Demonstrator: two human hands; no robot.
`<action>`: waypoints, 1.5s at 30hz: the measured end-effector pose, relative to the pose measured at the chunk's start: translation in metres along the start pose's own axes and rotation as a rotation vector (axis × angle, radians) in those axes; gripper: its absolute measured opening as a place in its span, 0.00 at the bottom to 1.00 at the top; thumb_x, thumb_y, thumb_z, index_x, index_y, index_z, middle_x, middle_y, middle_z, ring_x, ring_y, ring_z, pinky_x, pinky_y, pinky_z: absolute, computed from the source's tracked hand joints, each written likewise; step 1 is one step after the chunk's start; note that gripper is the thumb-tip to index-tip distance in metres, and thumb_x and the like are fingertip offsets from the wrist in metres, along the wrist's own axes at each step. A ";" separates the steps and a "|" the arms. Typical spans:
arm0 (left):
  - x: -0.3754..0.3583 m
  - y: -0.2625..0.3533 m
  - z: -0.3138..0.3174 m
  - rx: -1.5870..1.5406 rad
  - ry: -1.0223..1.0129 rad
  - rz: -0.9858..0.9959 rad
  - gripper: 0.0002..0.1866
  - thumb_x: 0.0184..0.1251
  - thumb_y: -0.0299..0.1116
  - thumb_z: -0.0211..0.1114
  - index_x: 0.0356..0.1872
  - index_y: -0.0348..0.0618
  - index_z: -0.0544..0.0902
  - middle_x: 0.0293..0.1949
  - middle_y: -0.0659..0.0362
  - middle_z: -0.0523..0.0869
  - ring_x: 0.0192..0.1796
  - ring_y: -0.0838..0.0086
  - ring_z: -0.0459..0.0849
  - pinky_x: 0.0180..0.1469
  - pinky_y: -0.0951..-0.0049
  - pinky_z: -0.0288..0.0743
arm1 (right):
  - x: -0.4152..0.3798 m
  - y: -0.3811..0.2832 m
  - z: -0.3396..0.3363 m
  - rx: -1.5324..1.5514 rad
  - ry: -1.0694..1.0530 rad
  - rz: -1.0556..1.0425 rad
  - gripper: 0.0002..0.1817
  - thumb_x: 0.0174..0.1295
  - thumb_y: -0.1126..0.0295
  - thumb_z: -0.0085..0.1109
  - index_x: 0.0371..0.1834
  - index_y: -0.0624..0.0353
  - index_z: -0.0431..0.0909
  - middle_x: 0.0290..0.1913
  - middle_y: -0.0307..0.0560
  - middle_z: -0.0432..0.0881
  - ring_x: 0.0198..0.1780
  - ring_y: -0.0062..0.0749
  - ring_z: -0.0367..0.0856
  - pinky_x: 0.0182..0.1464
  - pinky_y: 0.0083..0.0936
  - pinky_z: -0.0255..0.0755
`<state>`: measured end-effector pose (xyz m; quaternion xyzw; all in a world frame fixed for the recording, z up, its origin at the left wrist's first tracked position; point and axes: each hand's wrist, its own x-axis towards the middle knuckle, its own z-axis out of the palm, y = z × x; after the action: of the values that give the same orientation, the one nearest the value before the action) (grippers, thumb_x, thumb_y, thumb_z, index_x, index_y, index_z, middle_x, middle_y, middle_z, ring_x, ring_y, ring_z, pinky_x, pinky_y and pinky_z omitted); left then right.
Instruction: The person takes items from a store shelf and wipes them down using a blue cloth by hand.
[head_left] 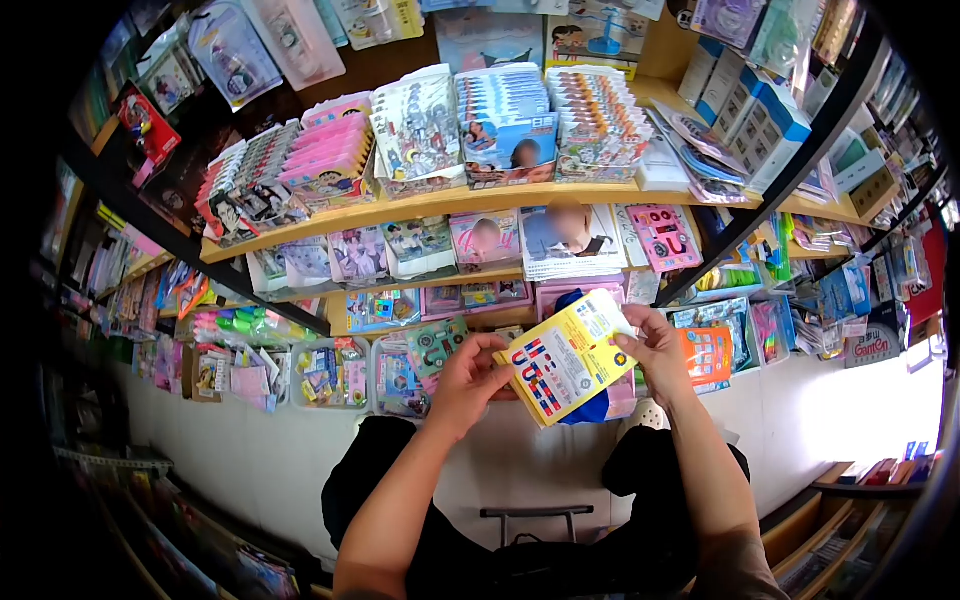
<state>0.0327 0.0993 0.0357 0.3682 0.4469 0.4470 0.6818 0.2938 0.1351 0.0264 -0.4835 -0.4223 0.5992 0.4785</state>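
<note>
Packet (pixel 570 362), yellow with coloured print, is tilting between both hands, in front of the lower shelves. Left hand (pixel 473 388) is clamping its left edge between thumb and fingers. Right hand (pixel 657 352) is gripping its upper right corner, also thumb against fingers. Blue item (pixel 590 408) is showing behind it, mostly hidden. Plastic bins (pixel 333 402) are sitting below the shelves, holding small packaged goods. Wooden shelf (pixel 480 200) is carrying rows of upright packs (pixel 508 125). Light clog (pixel 645 414) is showing just below the right hand.
</note>
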 end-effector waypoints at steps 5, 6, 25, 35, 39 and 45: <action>0.000 -0.009 0.008 -0.076 0.121 0.138 0.13 0.60 0.23 0.59 0.43 0.44 0.67 0.40 0.59 0.79 0.41 0.74 0.82 0.36 0.75 0.81 | 0.000 0.000 -0.001 0.447 -0.035 0.066 0.26 0.58 0.80 0.54 0.60 0.59 0.59 0.49 0.46 0.76 0.47 0.32 0.78 0.44 0.25 0.77; 0.000 -0.010 0.008 -0.078 0.142 0.153 0.13 0.60 0.23 0.59 0.42 0.44 0.66 0.41 0.59 0.78 0.41 0.74 0.82 0.36 0.75 0.81 | -0.002 0.000 0.003 0.520 -0.071 0.095 0.25 0.59 0.80 0.54 0.60 0.58 0.59 0.49 0.46 0.76 0.47 0.32 0.78 0.46 0.26 0.77; 0.045 -0.019 0.007 -0.255 0.386 0.349 0.11 0.62 0.19 0.56 0.41 0.43 0.64 0.43 0.58 0.76 0.44 0.74 0.79 0.43 0.69 0.82 | 0.036 0.029 0.088 0.117 -0.109 -0.036 0.19 0.59 0.81 0.53 0.51 0.61 0.59 0.45 0.49 0.76 0.38 0.27 0.80 0.35 0.22 0.80; 0.046 -0.025 -0.006 -0.135 0.314 0.296 0.04 0.65 0.21 0.53 0.38 0.39 0.70 0.41 0.58 0.79 0.42 0.75 0.79 0.45 0.70 0.81 | 0.042 0.047 0.085 0.068 -0.054 0.007 0.05 0.58 0.76 0.59 0.32 0.63 0.71 0.29 0.41 0.78 0.31 0.20 0.78 0.35 0.17 0.76; 0.047 -0.026 -0.008 -0.160 0.325 0.329 0.03 0.63 0.20 0.55 0.35 0.38 0.71 0.36 0.56 0.80 0.40 0.75 0.80 0.44 0.71 0.81 | 0.041 0.049 0.089 0.107 -0.010 -0.032 0.06 0.56 0.78 0.61 0.30 0.62 0.72 0.29 0.42 0.78 0.31 0.19 0.78 0.35 0.16 0.74; 0.048 -0.026 -0.003 -0.187 0.353 0.323 0.05 0.60 0.17 0.57 0.31 0.37 0.70 0.35 0.53 0.81 0.38 0.74 0.82 0.44 0.71 0.81 | 0.039 0.044 0.094 0.169 0.114 -0.047 0.10 0.54 0.81 0.60 0.31 0.60 0.67 0.30 0.41 0.78 0.30 0.19 0.76 0.34 0.16 0.72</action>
<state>0.0467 0.1361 -0.0025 0.2868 0.4511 0.6468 0.5440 0.1913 0.1615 -0.0065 -0.4646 -0.3538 0.5927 0.5547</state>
